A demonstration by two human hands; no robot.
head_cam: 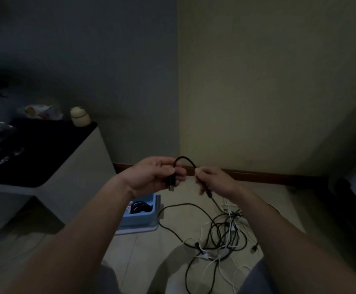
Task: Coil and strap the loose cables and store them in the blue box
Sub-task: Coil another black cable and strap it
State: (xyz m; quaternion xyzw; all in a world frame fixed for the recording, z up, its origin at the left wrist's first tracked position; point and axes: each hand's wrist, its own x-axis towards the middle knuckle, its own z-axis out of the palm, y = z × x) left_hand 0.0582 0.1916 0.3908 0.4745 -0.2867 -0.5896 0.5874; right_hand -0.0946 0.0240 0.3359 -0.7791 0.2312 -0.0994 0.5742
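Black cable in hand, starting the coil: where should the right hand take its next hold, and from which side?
Probably on the free run hanging just below the right hand, coming from the right side. The left hand holds the black cable near its plug, and lower down the strand runs into the tangled pile on the floor.

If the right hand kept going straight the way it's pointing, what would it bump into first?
Most likely the left hand. The right hand points toward its curled fingers across a small gap, with the black cable arching between them. Depth is hard to judge from one view.
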